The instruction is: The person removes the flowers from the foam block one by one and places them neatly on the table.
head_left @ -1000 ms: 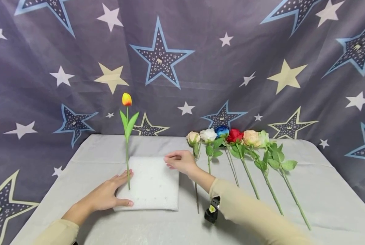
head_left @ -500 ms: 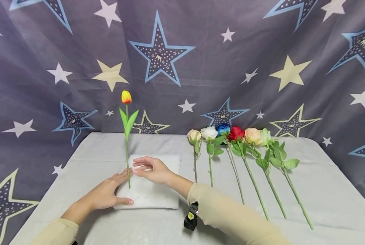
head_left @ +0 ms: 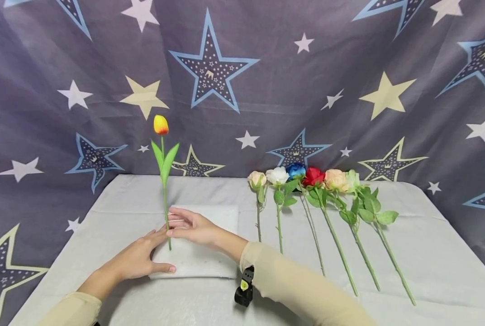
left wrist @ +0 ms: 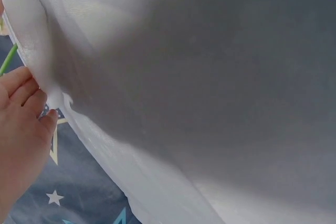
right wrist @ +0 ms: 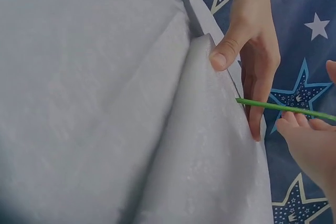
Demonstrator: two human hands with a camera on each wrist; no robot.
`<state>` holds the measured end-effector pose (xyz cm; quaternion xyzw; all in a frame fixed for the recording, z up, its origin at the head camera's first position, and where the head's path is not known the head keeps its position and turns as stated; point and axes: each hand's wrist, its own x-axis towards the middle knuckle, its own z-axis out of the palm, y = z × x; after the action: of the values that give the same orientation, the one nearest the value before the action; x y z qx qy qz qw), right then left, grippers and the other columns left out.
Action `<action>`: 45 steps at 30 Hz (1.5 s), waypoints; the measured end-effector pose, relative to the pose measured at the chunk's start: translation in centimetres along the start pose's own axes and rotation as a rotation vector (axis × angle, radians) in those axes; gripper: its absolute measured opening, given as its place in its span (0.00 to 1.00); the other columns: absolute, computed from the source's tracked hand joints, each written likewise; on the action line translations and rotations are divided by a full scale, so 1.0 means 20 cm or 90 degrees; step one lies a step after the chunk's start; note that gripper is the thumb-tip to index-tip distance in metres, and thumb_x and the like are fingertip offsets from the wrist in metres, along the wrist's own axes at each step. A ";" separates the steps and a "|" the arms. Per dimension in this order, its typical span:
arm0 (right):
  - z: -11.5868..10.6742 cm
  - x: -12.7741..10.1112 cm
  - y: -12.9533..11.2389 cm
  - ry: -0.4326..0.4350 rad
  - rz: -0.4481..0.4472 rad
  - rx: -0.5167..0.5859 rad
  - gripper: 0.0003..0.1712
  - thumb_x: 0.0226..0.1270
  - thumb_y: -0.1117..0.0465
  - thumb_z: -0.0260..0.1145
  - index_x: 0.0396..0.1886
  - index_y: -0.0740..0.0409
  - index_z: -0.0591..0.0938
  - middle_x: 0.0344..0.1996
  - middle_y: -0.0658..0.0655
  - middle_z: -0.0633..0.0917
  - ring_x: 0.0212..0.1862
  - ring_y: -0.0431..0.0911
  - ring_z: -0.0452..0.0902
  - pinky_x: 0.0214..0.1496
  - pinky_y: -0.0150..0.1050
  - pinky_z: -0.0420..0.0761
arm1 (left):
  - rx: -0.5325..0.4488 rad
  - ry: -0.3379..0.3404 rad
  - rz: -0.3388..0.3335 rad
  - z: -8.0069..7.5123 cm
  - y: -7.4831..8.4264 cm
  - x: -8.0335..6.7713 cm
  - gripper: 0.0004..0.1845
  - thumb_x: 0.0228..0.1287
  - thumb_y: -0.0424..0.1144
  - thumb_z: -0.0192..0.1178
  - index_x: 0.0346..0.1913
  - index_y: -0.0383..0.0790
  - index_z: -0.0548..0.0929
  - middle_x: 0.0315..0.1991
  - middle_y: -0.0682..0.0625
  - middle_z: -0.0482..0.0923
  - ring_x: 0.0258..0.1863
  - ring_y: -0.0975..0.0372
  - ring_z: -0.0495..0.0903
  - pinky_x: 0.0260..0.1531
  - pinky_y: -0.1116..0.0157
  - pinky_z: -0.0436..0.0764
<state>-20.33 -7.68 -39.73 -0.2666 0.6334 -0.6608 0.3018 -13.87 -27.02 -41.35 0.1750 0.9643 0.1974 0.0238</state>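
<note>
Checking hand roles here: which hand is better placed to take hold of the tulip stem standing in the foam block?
Right, probably. The right hand has its fingers at the tulip stem, just above the foam block. The left hand lies flat on the block's near left corner, steadying it.

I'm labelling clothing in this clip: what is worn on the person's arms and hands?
Both hands are bare. Each arm wears a long beige sleeve: left sleeve, right sleeve. A black wrist-mounted device with a small yellow-green marking hangs at the right cuff.
</note>
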 end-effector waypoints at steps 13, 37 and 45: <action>0.05 -0.08 -0.04 -0.045 -0.034 -0.086 0.25 0.63 0.72 0.64 0.61 0.68 0.74 0.57 0.68 0.79 0.60 0.47 0.78 0.64 0.25 0.75 | 0.009 0.009 0.004 0.01 -0.01 0.00 0.52 0.42 0.66 0.70 0.63 0.28 0.72 0.62 0.32 0.73 0.62 0.39 0.72 0.60 0.41 0.73; 0.06 -0.14 -0.10 0.136 -0.113 -0.092 0.10 0.55 0.69 0.72 0.37 0.70 0.85 0.39 0.71 0.87 0.35 0.31 0.83 0.40 0.20 0.82 | -0.002 0.009 0.003 0.02 -0.02 -0.01 0.50 0.43 0.65 0.70 0.66 0.37 0.72 0.69 0.32 0.64 0.64 0.30 0.64 0.61 0.33 0.67; 0.04 -0.15 -0.11 0.149 -0.141 -0.096 0.11 0.55 0.70 0.71 0.38 0.71 0.85 0.39 0.71 0.87 0.39 0.37 0.86 0.44 0.23 0.83 | -0.001 0.000 0.004 0.00 -0.01 0.00 0.52 0.43 0.66 0.69 0.68 0.36 0.70 0.70 0.33 0.63 0.65 0.30 0.64 0.62 0.35 0.66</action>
<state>-17.87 -6.08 -37.38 -0.2783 0.6788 -0.6669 0.1303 -13.93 -27.11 -41.38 0.1778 0.9637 0.1980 0.0232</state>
